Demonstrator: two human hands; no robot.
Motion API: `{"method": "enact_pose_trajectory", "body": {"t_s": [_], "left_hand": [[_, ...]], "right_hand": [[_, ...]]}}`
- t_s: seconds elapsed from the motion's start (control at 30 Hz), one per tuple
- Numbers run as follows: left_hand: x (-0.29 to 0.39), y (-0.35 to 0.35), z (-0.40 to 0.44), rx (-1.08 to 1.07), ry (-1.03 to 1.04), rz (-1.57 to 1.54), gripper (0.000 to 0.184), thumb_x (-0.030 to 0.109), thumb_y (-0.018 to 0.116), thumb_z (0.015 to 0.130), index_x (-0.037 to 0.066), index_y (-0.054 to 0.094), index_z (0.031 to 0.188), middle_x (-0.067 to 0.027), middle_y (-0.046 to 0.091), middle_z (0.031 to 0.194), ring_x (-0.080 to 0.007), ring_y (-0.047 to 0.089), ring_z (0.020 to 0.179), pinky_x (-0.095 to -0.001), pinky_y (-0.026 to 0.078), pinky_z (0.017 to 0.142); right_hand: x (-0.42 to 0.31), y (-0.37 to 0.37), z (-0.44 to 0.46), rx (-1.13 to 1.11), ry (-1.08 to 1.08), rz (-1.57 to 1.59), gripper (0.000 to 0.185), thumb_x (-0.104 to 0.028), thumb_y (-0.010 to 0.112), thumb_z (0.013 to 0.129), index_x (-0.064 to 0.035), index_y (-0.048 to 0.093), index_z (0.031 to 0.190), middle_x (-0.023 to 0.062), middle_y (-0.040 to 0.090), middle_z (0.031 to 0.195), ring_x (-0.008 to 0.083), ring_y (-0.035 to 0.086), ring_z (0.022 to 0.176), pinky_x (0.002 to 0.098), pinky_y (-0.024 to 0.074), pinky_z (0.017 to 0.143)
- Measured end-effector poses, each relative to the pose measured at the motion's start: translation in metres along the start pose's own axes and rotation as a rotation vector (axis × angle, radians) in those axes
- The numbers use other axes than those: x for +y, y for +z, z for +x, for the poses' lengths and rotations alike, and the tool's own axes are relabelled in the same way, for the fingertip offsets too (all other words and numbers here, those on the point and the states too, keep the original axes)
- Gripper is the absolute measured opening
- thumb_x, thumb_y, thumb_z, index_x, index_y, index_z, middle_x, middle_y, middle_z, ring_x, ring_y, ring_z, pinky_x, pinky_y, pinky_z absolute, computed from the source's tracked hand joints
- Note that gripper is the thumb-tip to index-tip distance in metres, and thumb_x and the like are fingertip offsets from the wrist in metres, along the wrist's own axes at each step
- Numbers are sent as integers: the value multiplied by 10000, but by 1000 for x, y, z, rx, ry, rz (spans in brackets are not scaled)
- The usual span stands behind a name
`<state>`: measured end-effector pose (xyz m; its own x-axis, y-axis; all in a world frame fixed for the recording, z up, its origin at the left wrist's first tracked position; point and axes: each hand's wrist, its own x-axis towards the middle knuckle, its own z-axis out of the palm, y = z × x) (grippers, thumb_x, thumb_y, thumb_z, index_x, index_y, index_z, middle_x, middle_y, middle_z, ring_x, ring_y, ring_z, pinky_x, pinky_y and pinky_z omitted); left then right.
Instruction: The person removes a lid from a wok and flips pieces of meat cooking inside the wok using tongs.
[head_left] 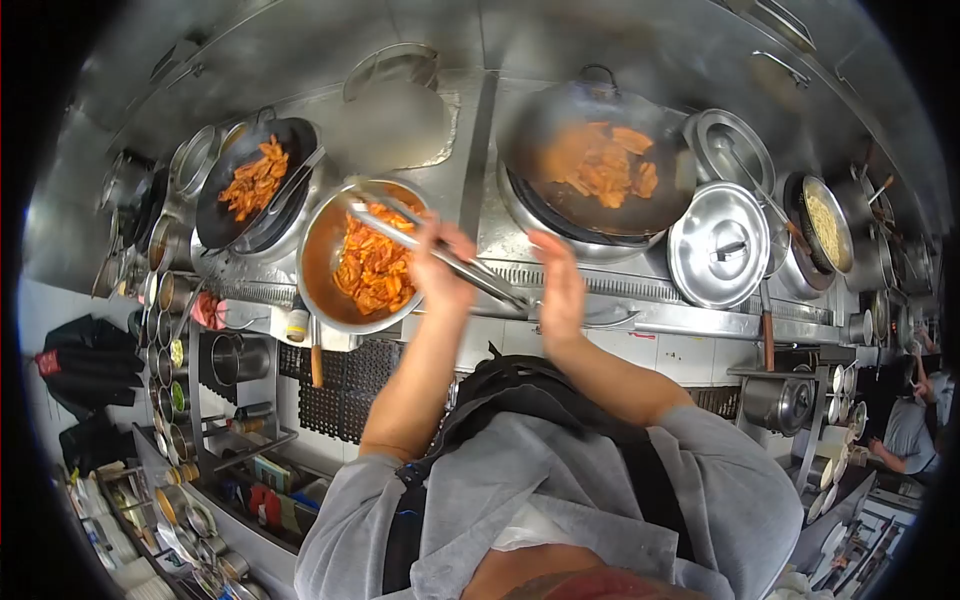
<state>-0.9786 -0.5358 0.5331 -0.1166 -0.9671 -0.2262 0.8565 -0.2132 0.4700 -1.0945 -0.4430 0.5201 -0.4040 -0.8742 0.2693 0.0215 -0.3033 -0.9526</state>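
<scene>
My left hand (445, 268) is closed around a pair of metal tongs (400, 236). The tongs' tips hang over a large steel bowl (311, 262) full of red-orange sauced meat pieces (375, 265). Close to the handle end of the tongs, my right hand (560, 292) is held up with its fingers stretched out and nothing in it. Beyond my hands, similar pieces (605, 170) lie in a big dark wok (530, 195), partly veiled by steam. To the left, a smaller wok (213, 222) holds more pieces (255, 180), with a second pair of tongs (297, 180) resting across it.
A steel lid (715, 245) with a handle lies right of the big wok, beside a ladle (745, 165). Farther right stands a pan of pale food (825, 225). A wooden handle (317, 366) sticks out below the bowl. Other people (905, 430) are at far right.
</scene>
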Motion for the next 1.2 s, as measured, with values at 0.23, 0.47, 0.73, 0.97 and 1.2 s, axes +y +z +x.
{"method": "enact_pose_trajectory", "body": {"t_s": [0.23,0.47,0.73,0.97,1.2], "left_hand": [[-69,37,-14,-41,61,263,357,149,620,893,73,440,1191,-66,553,891,-185,595,792,-304,479,724],[-148,43,-33,-358,-130,612,548,95,660,857,39,352,1306,-82,497,1212,-203,448,1199,-374,367,1031],[-166,55,-30,-499,-136,833,772,151,716,846,21,245,1444,-158,350,1422,-282,313,1362,-405,349,1066],[-118,-110,-85,84,-310,1070,501,151,694,861,-18,494,1289,-174,599,1195,-263,573,1139,-355,461,958],[-129,-329,-158,391,-473,2009,540,316,739,704,4,632,1131,-236,670,1063,-359,647,1020,-405,497,904]], "right_hand": [[-7,-72,35,-376,122,-225,571,-286,682,872,-5,490,1331,146,591,1208,261,600,1072,363,500,881],[-17,-153,67,-465,-80,-553,729,-210,756,726,-32,457,1367,224,617,1153,379,620,1014,411,507,807],[-33,-219,103,-486,-3,-662,628,-281,770,754,-3,543,1270,216,645,1080,390,634,957,407,508,813],[-7,-370,184,-285,-3,-1597,454,-260,664,840,-48,549,1225,175,651,1059,362,664,890,453,536,764],[46,-389,244,-423,-118,-1789,226,-182,588,853,-35,563,1022,195,653,982,364,667,847,472,539,750]]}}
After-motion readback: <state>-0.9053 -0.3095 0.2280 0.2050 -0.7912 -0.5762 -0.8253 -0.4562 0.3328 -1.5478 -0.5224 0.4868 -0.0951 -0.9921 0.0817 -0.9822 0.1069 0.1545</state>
